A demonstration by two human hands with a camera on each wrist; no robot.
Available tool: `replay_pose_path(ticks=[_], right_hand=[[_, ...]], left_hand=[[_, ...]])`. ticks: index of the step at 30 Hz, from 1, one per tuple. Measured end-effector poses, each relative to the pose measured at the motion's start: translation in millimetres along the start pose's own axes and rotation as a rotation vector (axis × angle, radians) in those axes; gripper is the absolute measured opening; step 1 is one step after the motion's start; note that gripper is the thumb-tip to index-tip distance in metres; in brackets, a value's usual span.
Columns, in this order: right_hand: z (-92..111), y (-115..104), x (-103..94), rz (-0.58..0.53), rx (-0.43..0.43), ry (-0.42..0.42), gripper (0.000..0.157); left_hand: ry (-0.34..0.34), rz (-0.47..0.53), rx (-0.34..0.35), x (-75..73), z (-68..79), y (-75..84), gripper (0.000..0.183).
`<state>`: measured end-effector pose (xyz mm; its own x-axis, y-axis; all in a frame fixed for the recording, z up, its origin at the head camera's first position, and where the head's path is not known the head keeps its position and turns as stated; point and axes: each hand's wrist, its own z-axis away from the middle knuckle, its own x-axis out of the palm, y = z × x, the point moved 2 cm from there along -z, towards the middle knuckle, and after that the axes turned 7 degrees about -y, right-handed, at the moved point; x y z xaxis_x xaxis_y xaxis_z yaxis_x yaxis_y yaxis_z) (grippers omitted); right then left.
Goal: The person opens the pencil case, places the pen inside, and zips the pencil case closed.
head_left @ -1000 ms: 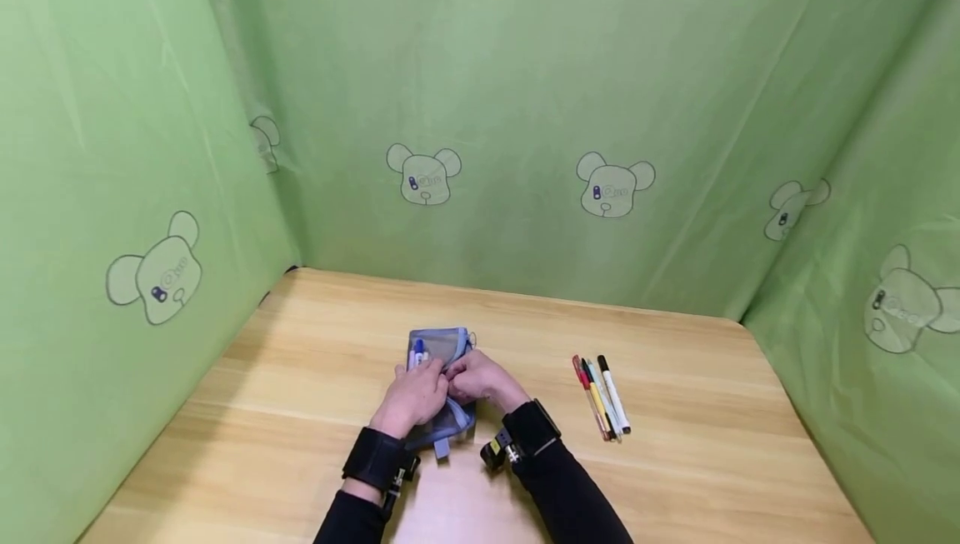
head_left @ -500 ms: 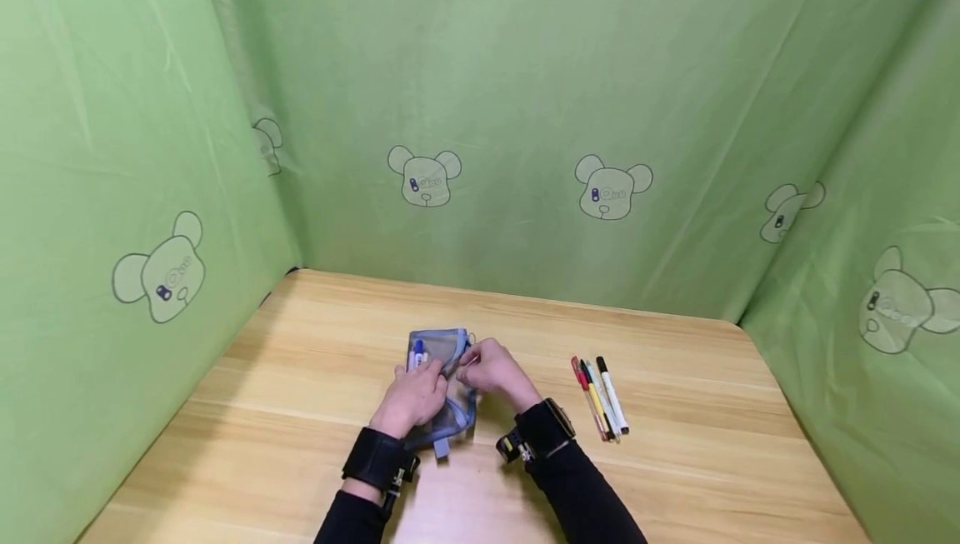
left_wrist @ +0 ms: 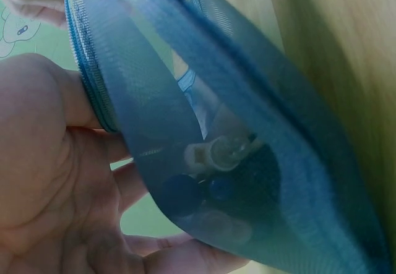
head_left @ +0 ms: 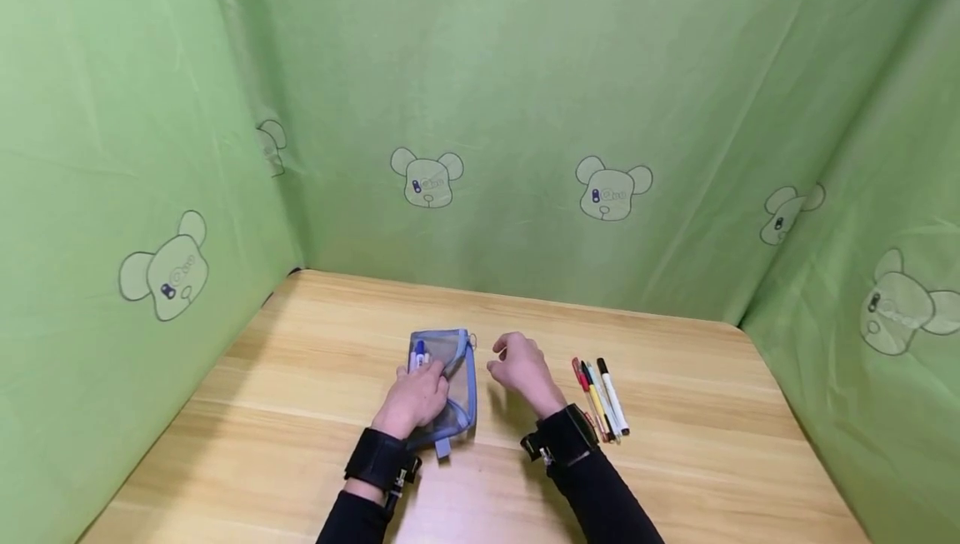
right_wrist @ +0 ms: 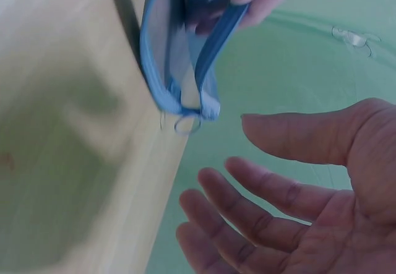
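A blue-grey mesh zip pencil case lies on the table with its zipped mouth gaping toward the right. My left hand pinches the upper edge of that mouth and lifts it, as the left wrist view shows along the zipper. Pens, one with a blue cap, show through the mesh at the left side. Just right of the case hovers my right hand, apart from it. In the right wrist view its fingers are loosely bent and hold nothing.
To the right on the wooden table lies a loose row of several pens: a red one, a yellow one and a white marker with black ends among them. Green cloth encloses the back and sides.
My right hand has come out of the pencil case's mouth and moved right, toward the row of pens. My left hand has kept its grip on the case.
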<state>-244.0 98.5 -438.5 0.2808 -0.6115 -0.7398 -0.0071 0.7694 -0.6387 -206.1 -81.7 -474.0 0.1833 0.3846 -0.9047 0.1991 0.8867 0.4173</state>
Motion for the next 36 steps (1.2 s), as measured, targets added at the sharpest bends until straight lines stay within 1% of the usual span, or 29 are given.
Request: replay_pose_path(ticks=[5,12,18,25,29,36], right_hand=[[4.1,12.8,-9.5,0.022,0.064,0.018,0.037],[10.4,24.9,-28.4,0.116,0.041,0.095,0.037],[14.3,33.3,-40.7,0.128,0.063,0.11,0.041],[18.6,47.9,-51.5,0.18,0.054,0.169,0.042],[21.3,56.3,-54.1,0.188,0.086,0.159,0.044],[22.9,66.1,-61.5,0.21,0.133,0.162,0.047]], left_hand=[[-0.014,0.013,-0.012,2.3,1.9,-0.5,0.039],[-0.004,0.016,-0.009,1.6,0.6,0.2,0.039],[-0.003,0.01,-0.009,-0.2,-1.1,0.7,0.039],[0.003,0.007,0.005,-2.3,0.4,2.2,0.038],[-0.015,0.013,-0.003,-0.9,2.4,1.5,0.037],[-0.023,0.016,-0.008,-0.9,3.4,1.2,0.039]])
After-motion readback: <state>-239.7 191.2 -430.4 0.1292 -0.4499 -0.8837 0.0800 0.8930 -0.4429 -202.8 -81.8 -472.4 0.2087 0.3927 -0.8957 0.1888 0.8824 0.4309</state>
